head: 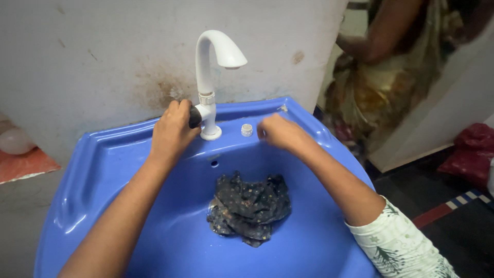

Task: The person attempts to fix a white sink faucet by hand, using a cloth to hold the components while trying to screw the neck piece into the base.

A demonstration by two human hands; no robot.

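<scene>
My left hand (172,131) was wrapped around the dark knob (195,117) on the left side of the white tap (208,77), fingers curled tight on it, while the spout arched up and over toward the right. My right hand (280,133) rested on the far ledge of the blue basin (77,206), just right of a small white cap (247,129) that stood beside the base of the tap; the fingers were curled loosely and blurred, and I could not tell whether they held anything. Nearer to me, down in the bowl and between my two forearms, lay a wet, crumpled dark cloth (249,206) with small pale specks, bunched over the bottom of the basin, well apart from either hand. Beyond the tap rose a stained pale wall (92,56). To the far right another person in a patterned garment (381,77) stood past the wall's edge, and a red bag (471,152) sat on the dark floor at the right.
</scene>
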